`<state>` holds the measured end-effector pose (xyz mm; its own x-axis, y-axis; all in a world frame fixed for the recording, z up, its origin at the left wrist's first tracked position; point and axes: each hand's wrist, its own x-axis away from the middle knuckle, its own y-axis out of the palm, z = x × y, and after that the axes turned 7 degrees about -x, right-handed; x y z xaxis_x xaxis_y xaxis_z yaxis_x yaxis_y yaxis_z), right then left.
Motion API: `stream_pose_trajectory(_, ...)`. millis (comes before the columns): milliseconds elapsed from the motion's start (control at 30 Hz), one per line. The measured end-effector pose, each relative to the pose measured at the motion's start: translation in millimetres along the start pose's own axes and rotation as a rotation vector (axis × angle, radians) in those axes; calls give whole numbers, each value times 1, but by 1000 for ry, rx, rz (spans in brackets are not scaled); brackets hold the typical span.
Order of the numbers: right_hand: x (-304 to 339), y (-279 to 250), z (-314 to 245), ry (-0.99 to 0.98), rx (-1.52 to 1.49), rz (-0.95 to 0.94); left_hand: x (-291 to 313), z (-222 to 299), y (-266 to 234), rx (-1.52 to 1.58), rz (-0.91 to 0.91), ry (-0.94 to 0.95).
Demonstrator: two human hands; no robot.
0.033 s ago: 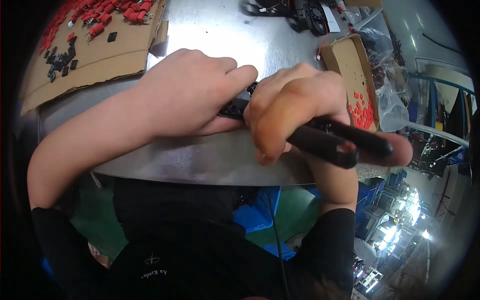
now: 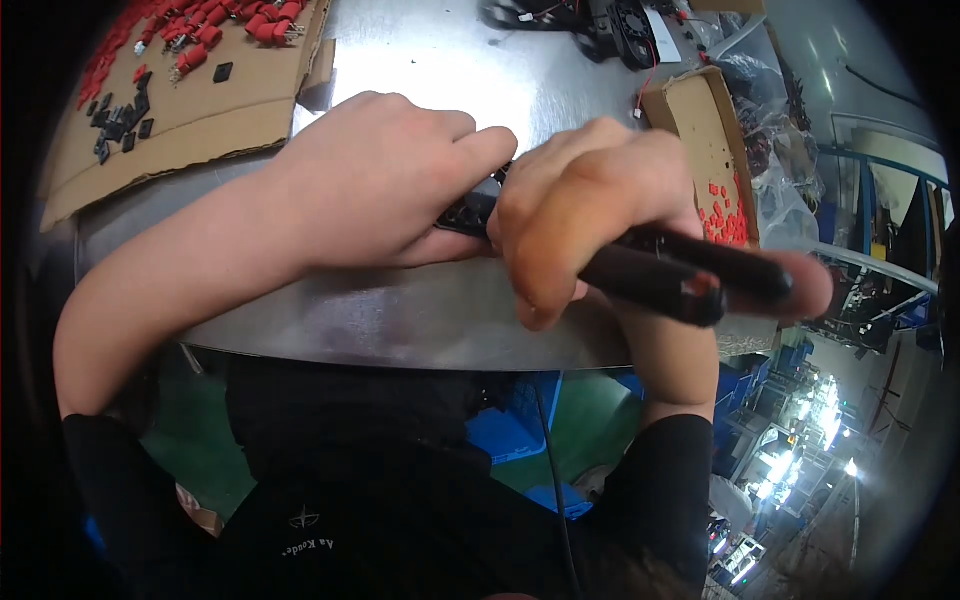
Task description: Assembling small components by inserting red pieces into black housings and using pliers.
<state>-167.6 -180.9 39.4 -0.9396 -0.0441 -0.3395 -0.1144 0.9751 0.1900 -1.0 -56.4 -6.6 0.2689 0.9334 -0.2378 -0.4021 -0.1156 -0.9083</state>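
My right hand (image 2: 600, 195) is wrapped round the black handles of a pair of pliers (image 2: 650, 280), whose handle ends stick out toward the lower right. Close against it, my left hand (image 2: 385, 180) is closed, thumb and fingers pinching a small black part (image 2: 468, 212) at the head end of the pliers. The jaws and most of that part are hidden between the two hands, so its kind cannot be made out. Both hands are above the metal table (image 2: 400, 325), near its front edge.
At the far left, a cardboard sheet (image 2: 200, 150) carries many red plugs with metal prongs (image 2: 205, 42) and small black pieces (image 2: 125, 125). To the right stands a cardboard box (image 2: 690, 110) with tiny red pieces (image 2: 728, 215). Behind are a black fan (image 2: 632, 35) and plastic bags (image 2: 785, 150).
The ends of the pliers' handles have shifted slightly up and to the right. Both hands keep their grip, almost in the same place.
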Motion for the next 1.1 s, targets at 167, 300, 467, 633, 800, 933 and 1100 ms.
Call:
stream_pose_trajectory(167,-10,2,-1,178,0,-23,-6,-3,-2,98,-34,18)
stream_pose_trajectory(300,-22,5,-5,339,7,-66,-4,-3,-2,264,-66,-66)
stream_pose_trajectory(467,-8,-7,0,78,-330,83,-1,-1,5,51,34,0)
stream_pose_trajectory(633,25,38,-16,-255,-120,627,15,20,0,-77,69,-133)
stream_pose_trajectory(800,41,50,-4,-327,42,545,15,28,3,-117,79,-159)
stream_pose_trajectory(933,37,48,9,-438,50,546,15,30,4,-112,99,-154)
stream_pose_trajectory(1100,39,52,13,-321,-35,615,15,35,4,-127,74,-167)
